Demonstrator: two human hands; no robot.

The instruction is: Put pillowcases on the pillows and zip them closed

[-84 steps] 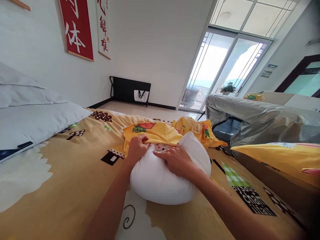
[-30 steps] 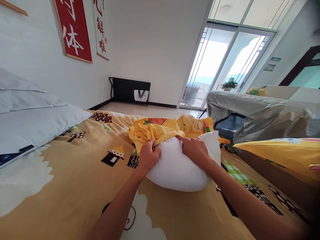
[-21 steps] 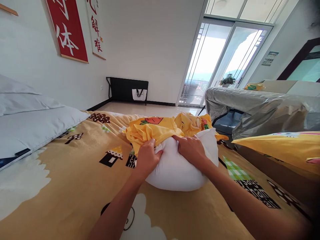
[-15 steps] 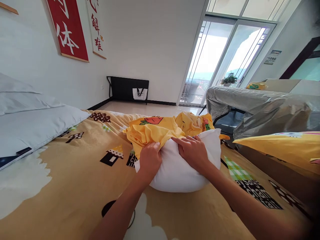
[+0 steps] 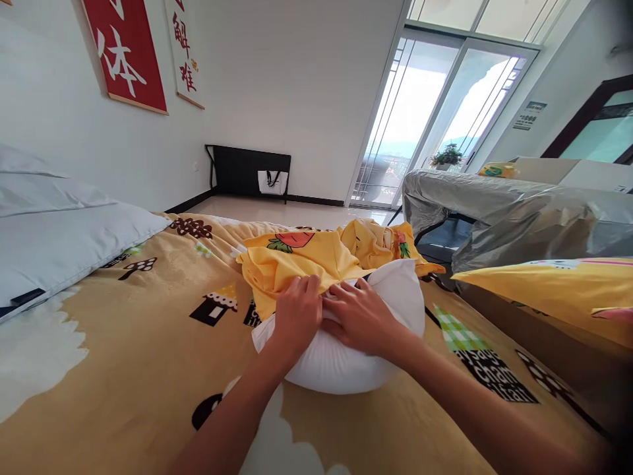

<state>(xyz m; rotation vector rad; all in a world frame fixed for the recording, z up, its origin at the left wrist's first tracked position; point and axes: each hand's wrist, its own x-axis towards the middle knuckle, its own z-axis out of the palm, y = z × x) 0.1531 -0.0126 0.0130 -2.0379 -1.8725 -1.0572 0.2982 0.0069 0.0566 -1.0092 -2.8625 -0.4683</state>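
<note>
A plump white pillow (image 5: pixel 341 369) lies on the bed, its far end by a crumpled yellow pillowcase (image 5: pixel 297 260) with carrot prints. My left hand (image 5: pixel 299 313) is closed at the near edge of the pillowcase, its fingers bunched over the cloth and the pillow. Beside it, my right hand (image 5: pixel 359 313) bends its fingers into the top of the pillow, gathering it into a fold. The two hands nearly touch at the fingertips. Both thumbs are partly hidden, and what lies under the fingers does not show.
The bed has a tan patterned cover (image 5: pixel 148 369). A large white pillow (image 5: pixel 74 224) lies at the left. On the right are another yellow printed pillow (image 5: pixel 554 290) and plastic-wrapped furniture (image 5: pixel 519 204). Behind stand a black panel (image 5: pixel 237 171) and glass doors (image 5: pixel 425 112).
My right hand has moved left across the pillow, closer to my left hand, and its fingers have curled more. The pillow's top is squeezed together. The view has shifted slightly.
</note>
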